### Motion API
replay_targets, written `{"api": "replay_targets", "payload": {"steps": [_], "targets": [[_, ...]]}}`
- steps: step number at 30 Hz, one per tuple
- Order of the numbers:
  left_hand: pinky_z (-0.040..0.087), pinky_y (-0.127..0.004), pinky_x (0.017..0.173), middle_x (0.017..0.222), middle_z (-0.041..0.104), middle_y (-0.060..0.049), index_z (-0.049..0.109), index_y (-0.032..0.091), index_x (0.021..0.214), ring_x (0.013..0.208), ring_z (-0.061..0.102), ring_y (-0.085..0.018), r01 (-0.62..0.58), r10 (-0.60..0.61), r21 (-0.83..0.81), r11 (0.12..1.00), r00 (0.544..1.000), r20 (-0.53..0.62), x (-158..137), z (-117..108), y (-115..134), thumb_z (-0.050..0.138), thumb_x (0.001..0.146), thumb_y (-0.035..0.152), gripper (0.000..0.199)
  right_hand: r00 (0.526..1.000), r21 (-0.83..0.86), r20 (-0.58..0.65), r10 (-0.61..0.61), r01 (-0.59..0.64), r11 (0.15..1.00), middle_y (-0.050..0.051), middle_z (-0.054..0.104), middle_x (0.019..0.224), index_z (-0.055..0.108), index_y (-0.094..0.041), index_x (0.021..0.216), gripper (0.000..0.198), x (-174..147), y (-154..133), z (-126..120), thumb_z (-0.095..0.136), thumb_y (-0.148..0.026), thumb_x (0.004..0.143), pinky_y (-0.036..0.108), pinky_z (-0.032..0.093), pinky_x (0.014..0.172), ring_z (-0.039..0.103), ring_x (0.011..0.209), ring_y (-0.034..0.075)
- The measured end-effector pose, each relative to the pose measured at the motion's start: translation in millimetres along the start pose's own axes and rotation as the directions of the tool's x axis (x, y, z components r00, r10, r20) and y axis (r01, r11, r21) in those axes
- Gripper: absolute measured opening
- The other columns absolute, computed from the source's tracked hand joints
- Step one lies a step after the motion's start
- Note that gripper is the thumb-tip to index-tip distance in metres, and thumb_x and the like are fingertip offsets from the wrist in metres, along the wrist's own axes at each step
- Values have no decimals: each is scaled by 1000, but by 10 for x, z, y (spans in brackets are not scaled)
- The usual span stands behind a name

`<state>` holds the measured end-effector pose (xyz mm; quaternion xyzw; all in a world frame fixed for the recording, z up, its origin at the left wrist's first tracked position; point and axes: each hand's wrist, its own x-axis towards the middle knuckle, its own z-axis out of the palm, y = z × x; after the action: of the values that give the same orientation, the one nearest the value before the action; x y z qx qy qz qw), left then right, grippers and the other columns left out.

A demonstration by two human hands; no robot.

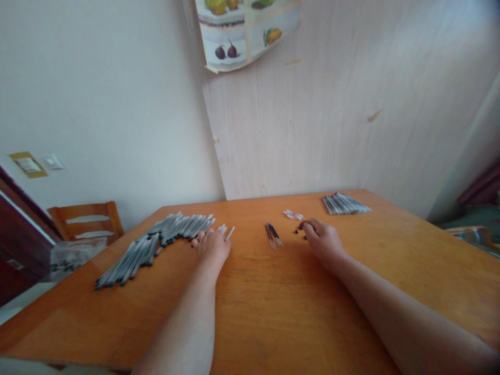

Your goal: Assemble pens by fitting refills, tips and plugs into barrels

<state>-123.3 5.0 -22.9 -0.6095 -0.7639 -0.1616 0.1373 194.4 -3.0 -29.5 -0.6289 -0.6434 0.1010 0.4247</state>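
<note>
Many slim pens (pixel 132 259) look translucent grey with black ends.

The left grip (pixel 213 246) is just beside massed pen-like sticks (pixel 133 261) on the desk (pixel 253 312); the right grip (pixel 324 241) is at small black pieces (pixel 296 232).

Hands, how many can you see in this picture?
2. The left hand is beside the big spread of pen-like sticks; the right hand is farther right, by the small dark pieces. No other hands show, though some fingers are partly hidden.
</note>
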Motion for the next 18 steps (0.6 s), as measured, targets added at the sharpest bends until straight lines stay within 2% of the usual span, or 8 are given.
{"api": "replay_targets", "payload": {"steps": [3, 6, 11, 14, 18], "targets": [[34, -49, 81, 95, 68, -14, 71, 29, 96, 100, 55, -37, -10, 10, -13, 1000, 1000, -7, -3, -24, 23, 55, 77, 30, 25, 1000, -9, 9, -10, 10, 1000, 4, 70, 76, 69, -23, 87, 33, -6, -18, -9, 40, -38, 89, 24, 40, 63, 64, 73, 18], [35, -47, 83, 85, 69, -12, 70, 26, 91, 93, 60, -33, -31, 32, -50, 998, 999, 16, -5, -65, 57, 52, 81, 30, 21, 1000, -12, 17, -17, 17, 1000, 3, 70, 76, 69, -23, 86, 32, -23, -42, -20, 40, -37, 89, 23, 40, 63, 64, 72, 17], [40, -36, 77, 83, 70, -8, 66, 23, 85, 83, 63, -26, -174, 183, -263, 949, 983, 11, -15, -97, 138, 51, 83, 30, 17, 996, -17, 41, -73, 74, 997, 4, 72, 83, 69, -24, 91, 29, -59, -86, 0, 41, -34, 89, 24, 42, 68, 65, 79, 18], [42, -30, 72, 86, 70, -7, 66, 21, 87, 82, 63, -21, -205, 255, -520, 829, 967, 25, -59, -99, 237, 55, 81, 29, 15, 986, -18, 45, -160, 161, 987, 5, 72, 94, 69, -23, 96, 27, -84, -124, 31, 44, -31, 89, 26, 44, 76, 64, 88, 19], [44, -28, 67, 80, 68, -3, 65, 20, 86, 73, 60, -18, -143, 337, -787, 600, 938, 87, -178, -160, 407, 57, 80, 31, 15, 950, -17, 65, -306, 308, 951, 8, 68, 108, 67, -21, 111, 32, -151, -225, 50, 44, -29, 90, 30, 46, 85, 63, 96, 20]]}}
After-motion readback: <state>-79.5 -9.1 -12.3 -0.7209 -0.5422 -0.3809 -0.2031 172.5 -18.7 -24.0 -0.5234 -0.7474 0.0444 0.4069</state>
